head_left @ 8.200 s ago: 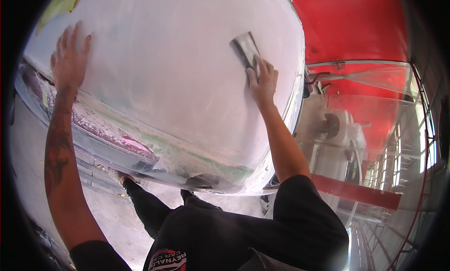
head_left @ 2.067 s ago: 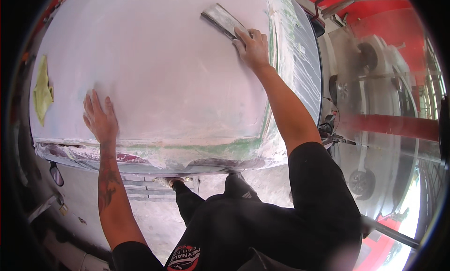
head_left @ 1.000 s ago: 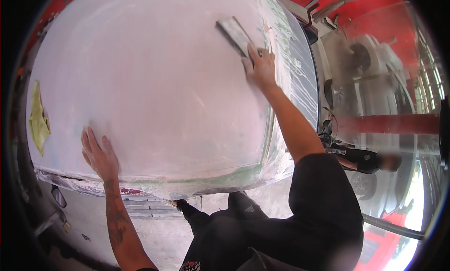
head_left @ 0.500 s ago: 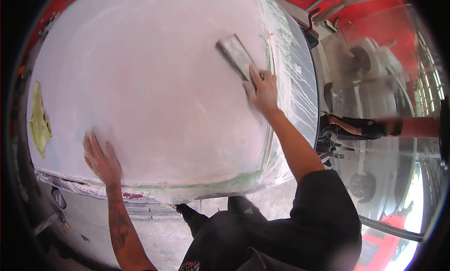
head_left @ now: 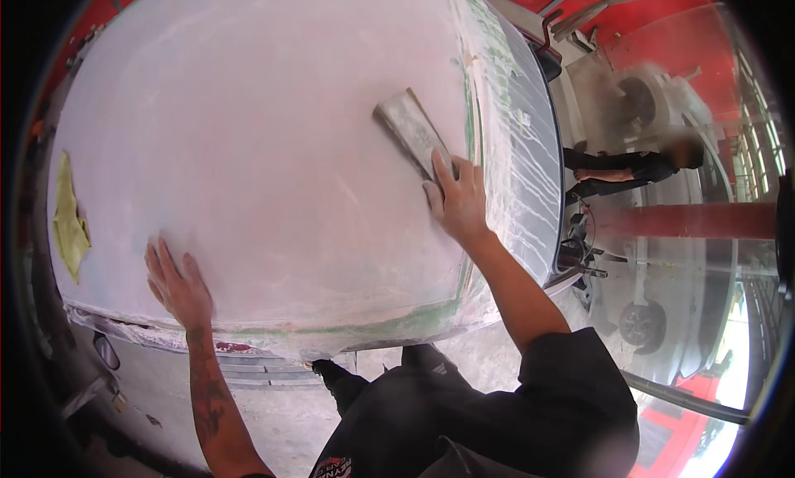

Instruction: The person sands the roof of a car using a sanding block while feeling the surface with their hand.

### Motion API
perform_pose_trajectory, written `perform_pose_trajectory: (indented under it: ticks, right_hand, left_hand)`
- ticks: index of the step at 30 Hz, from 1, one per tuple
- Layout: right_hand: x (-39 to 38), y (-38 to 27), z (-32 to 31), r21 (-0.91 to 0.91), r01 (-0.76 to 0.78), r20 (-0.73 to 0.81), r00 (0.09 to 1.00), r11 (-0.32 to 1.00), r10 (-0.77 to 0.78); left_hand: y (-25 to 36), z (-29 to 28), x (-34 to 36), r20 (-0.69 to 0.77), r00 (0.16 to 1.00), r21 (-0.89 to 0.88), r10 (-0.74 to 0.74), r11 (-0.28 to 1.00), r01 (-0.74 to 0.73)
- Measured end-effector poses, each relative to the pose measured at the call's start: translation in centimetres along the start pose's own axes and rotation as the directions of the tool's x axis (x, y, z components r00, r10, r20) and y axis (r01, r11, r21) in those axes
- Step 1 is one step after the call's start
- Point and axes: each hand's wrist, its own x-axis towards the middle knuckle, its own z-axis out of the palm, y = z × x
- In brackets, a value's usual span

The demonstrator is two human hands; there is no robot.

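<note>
A broad, dusty, pale pinkish car panel (head_left: 273,147) spreads out in front of me. My right hand (head_left: 460,198) grips the near end of a long grey sanding block (head_left: 410,124), which lies against the panel's right part. On the near left, my left hand (head_left: 180,286) rests on the same surface with its fingers spread and nothing in it. Beyond that hand, by the panel's left edge, a crumpled yellow cloth or sheet (head_left: 71,220) lies flat. The block's underside is hidden.
Green tape-like strips (head_left: 414,319) run along the panel's edges. At the right is dark glass (head_left: 530,172) streaked with white drips. Past it are a red post (head_left: 696,221), a person in dark clothes (head_left: 638,170) and a pale car behind clear sheeting. Concrete floor (head_left: 281,412) lies below.
My right hand has drawn the sanding block toward me and slightly left. My left hand has barely moved. The person at the right has shifted farther up the picture.
</note>
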Motion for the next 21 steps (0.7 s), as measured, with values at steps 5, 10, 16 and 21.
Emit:
perform_pose_trajectory:
  ticks: [5,10,16,21]
  right_hand:
    - [17.2,7.6,2.8,-0.17,-0.379,-0.011,0.924,0.909,0.383]
    - [10.7,4.1,3.3,-0.142,-0.322,0.029,0.944,0.936,0.329]
    - [2.6,0.4,0.2,-0.081,-0.187,0.069,0.979,0.979,0.193]
    - [17.5,8.3,3.3,-0.205,-0.3,0.003,0.952,0.932,0.307]
  left_hand:
    - [0.5,0.8,0.4,-0.014,1.0,-0.043,0.025,0.999,-0.026]
    - [0.6,0.2,0.2,0.028,0.999,-0.017,-0.019,1.0,0.02]
    - [-0.1,0.1,-0.2,0.022,1.0,0.0,-0.02,1.0,0.02]
    - [1.4,0.6,0.3,0.021,1.0,-0.047,0.004,0.999,-0.003]
